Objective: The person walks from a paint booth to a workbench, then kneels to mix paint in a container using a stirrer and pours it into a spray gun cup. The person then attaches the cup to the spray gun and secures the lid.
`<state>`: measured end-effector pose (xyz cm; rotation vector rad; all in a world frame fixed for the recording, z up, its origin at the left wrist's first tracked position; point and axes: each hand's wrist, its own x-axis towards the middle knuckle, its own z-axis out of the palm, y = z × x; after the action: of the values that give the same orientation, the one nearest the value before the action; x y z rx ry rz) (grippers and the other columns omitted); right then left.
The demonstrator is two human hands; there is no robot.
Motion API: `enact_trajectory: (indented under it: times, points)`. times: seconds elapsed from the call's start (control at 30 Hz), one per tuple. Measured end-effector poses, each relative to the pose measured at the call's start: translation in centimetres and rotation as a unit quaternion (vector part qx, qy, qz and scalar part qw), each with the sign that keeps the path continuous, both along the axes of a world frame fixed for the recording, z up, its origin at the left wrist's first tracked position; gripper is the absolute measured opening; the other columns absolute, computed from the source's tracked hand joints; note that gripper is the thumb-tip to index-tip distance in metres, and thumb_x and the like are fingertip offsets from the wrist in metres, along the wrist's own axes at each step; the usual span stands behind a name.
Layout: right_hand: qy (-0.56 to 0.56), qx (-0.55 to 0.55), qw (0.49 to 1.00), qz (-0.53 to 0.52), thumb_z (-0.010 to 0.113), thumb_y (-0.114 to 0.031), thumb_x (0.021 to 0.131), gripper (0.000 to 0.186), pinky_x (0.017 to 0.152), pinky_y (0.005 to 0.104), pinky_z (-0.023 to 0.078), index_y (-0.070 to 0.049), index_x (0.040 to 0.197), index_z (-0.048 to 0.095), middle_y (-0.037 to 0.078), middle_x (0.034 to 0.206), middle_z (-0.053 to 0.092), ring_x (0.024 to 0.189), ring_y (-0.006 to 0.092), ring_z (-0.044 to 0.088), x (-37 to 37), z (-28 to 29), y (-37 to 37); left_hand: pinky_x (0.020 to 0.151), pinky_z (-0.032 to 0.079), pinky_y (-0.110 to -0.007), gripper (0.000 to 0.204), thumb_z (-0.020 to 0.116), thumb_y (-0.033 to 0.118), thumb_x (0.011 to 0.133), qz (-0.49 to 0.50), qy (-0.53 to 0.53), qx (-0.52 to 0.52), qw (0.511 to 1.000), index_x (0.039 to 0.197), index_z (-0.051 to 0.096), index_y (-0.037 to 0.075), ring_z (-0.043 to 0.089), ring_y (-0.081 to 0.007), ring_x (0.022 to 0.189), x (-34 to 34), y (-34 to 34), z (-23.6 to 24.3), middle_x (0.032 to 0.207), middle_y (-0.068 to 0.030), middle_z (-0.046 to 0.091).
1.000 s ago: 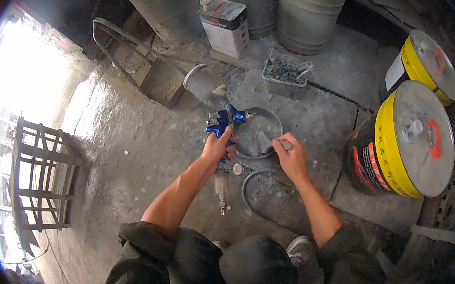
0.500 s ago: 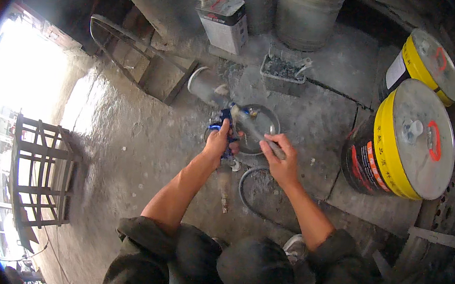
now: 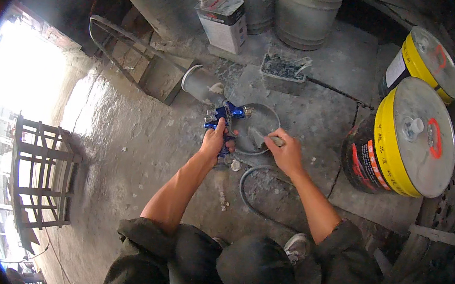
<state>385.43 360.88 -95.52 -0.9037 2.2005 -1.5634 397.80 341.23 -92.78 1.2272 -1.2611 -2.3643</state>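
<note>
My left hand (image 3: 215,139) is wrapped round the handle of a blue spray gun (image 3: 220,116), whose nozzle points right over a round basin (image 3: 277,126). A grey cup with a pale rim (image 3: 199,84) adjoins the gun's far side and seems joined to it. In my right hand (image 3: 289,156) is a grey brush (image 3: 276,141), gripped by its handle. The brush's lower end reaches down into the basin, where murky liquid blurs it. A hose (image 3: 244,191) curves over the floor below the basin.
A rectangular tray (image 3: 282,84) and a metal can (image 3: 222,26) stand beyond the basin, with grey buckets (image 3: 306,16) behind. Yellow-and-black drums (image 3: 404,140) stand at right. A metal frame (image 3: 44,171) and a wooden piece with a bent bar (image 3: 159,78) are at left.
The brush has left the gun's front and dropped into the basin with my right hand. The spray gun has turned, its blue head now plainly visible; the cup has shifted slightly left.
</note>
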Motion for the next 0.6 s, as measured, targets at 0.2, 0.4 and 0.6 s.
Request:
enact_trajectory:
  times: [0.2, 0.4, 0.6]
  points:
    - [-0.010, -0.173, 0.984, -0.051, 0.072, -0.015, 0.090, 0.015, 0.067, 0.0266, 0.049, -0.002, 0.096, 0.066, 0.003, 0.078, 0.067, 0.074, 0.0098, 0.062, 2.6, 3.4, -1.0, 0.048, 0.043, -0.034, 0.040, 0.051, 0.047, 0.102, 0.011, -0.033, -0.008, 0.999, 0.097, 0.054, 0.007, 0.045, -0.0157, 0.052, 0.5, 0.1, -0.7, 0.091, -0.0103, 0.067]
    - [-0.021, -0.193, 0.969, -0.150, 0.070, -0.010, 0.091, 0.011, 0.058, 0.0243, 0.047, -0.001, 0.095, 0.066, 0.004, 0.077, 0.066, 0.064, 0.0072, 0.059, 2.0, 1.4, -0.5, 0.051, 0.045, -0.034, 0.041, 0.050, 0.045, 0.103, -0.018, -0.054, -0.007, 0.998, 0.103, 0.057, 0.005, 0.047, -0.0155, 0.053, 0.4, 0.2, -0.6, 0.091, -0.0083, 0.067]
    - [-0.020, -0.159, 0.982, -0.099, 0.073, -0.013, 0.088, 0.015, 0.070, 0.0300, 0.050, -0.001, 0.093, 0.065, 0.009, 0.083, 0.069, 0.076, 0.0158, 0.066, 2.4, 1.1, -0.9, 0.051, 0.045, -0.036, 0.041, 0.050, 0.045, 0.102, 0.006, -0.054, 0.012, 0.998, 0.103, 0.057, 0.005, 0.047, -0.0162, 0.053, -0.2, 0.0, -1.0, 0.092, -0.0089, 0.067]
